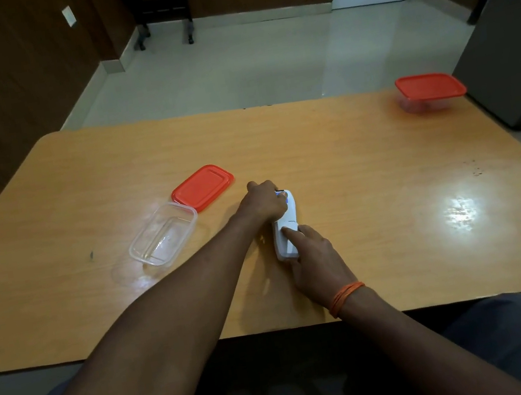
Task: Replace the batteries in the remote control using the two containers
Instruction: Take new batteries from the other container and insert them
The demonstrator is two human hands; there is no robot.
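Remote (286, 224) lies flat on the counter (350, 165), long axis running away from you: your left hand (261, 202) clamps its far end, your right hand (314, 257) pinches the near end (open container (163, 234) lies left).

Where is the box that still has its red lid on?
The closed container sits at the table's far right corner, next to the grey cabinet, well away from both hands and the remote.
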